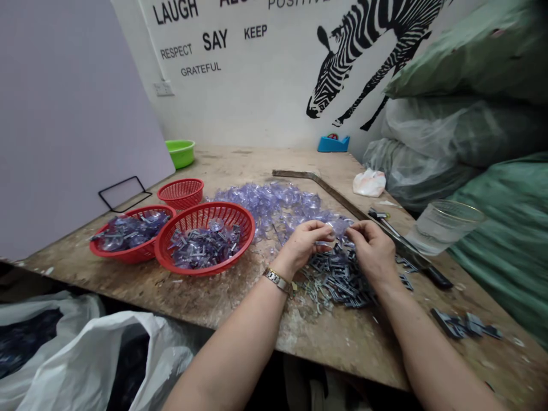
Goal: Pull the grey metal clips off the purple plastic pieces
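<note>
My left hand (307, 244), with a metal watch on the wrist, pinches a clear purplish suction cup (339, 227) by its left side. My right hand (371, 251) is closed at the cup's right side, thumb and forefinger together; any small part between those fingertips is hidden. Below both hands lies a pile of dark grey plastic clips (345, 282), with some pale thin pieces (314, 288) at its left. Behind the hands spreads a heap of loose clear suction cups (269, 202).
Red baskets (205, 267) at left hold suction cups with grey parts; a smaller red basket (182, 194) stands behind. A bent metal bar (334, 197) crosses the table's right side, near a clear plastic cup (443, 228). Green sacks (500, 240) are stacked at right, white bags (107, 354) at lower left.
</note>
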A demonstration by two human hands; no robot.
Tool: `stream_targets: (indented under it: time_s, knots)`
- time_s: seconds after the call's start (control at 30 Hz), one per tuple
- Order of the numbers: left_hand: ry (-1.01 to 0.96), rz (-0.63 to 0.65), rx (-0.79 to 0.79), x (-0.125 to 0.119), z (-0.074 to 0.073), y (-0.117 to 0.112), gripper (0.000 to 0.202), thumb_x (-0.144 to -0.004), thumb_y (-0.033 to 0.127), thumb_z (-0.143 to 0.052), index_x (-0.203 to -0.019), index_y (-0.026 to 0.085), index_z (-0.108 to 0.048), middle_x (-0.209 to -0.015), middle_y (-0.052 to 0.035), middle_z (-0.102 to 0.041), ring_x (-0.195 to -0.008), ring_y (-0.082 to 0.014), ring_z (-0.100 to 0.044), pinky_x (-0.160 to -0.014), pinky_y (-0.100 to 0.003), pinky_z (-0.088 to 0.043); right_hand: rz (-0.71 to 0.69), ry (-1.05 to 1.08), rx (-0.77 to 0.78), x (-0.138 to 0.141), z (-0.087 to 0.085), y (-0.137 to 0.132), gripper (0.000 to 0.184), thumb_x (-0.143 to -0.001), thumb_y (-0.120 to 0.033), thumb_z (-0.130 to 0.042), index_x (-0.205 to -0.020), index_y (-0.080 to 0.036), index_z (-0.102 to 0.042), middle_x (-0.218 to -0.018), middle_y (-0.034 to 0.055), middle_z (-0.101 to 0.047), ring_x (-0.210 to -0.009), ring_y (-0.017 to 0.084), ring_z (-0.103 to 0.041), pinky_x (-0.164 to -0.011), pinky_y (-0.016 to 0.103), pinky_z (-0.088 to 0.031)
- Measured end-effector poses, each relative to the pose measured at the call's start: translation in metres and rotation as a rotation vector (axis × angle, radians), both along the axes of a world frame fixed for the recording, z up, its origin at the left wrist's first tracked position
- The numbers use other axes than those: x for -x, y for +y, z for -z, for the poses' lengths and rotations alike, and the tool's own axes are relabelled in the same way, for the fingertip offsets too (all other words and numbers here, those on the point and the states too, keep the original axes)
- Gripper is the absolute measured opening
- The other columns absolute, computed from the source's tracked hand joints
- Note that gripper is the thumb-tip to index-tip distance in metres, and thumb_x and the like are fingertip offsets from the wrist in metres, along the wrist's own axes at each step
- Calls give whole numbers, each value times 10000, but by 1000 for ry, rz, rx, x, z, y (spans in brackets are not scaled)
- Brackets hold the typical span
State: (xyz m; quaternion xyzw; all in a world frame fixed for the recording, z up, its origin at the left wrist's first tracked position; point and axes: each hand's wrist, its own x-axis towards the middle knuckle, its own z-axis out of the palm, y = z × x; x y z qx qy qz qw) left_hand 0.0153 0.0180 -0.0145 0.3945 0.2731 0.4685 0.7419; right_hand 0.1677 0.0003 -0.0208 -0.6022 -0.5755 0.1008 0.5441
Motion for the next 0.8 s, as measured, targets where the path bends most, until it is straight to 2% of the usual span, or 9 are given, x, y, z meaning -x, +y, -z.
stream_targets:
  time_s: [0.17, 0.33, 0.47, 0.6, 0.8]
  knots:
    - [25, 21, 8, 1, 1, 0, 255, -694, 250, -789, -739, 131, -569, -737, -11, -587, -700, -108, -604, -617, -233, -494, -61, 9, 32, -2, 1, 0, 194, -706, -392, -562, -708, -213, -638, -683, 30, -675, -661, 197, -601, -689, 324, -470]
    - [68, 24, 23, 2, 1, -1, 270, -679, 251, -798, -730, 138, -558, -681, 12, -556, -649, -90, -590, -565, -199, -468, -105, 10, 23, -2, 8, 4, 216, -712, -392, -571, -764, -211, -676, -765, 53, -719, -738, 229, -650, -762, 375, -504]
    - [86, -3, 22, 2, 0, -2, 279, -658, 256, -807, -715, 140, -560, -662, 22, -542, -614, -77, -573, -545, -185, -458, -120, 17, 22, 2, 13, 4, 224, -723, -361, -570, -855, -202, -656, -791, 51, -714, -736, 217, -647, -740, 361, -506]
    - [77, -48, 50, 4, -2, -4, 248, -665, 221, -793, -702, 141, -561, -671, 21, -541, -600, -74, -565, -537, -188, -452, -158, -23, 40, 5, 14, 2, 161, -733, -328, -569, -812, -207, -641, -769, 41, -708, -717, 206, -643, -737, 352, -504]
    - [88, -53, 71, 5, -5, -5, 211, -691, 194, -762, -708, 139, -559, -677, 18, -552, -599, -84, -579, -525, -190, -434, -189, -28, 17, 3, 17, 4, 230, -752, -281, -557, -885, -191, -721, -973, 82, -753, -943, 242, -681, -921, 414, -501]
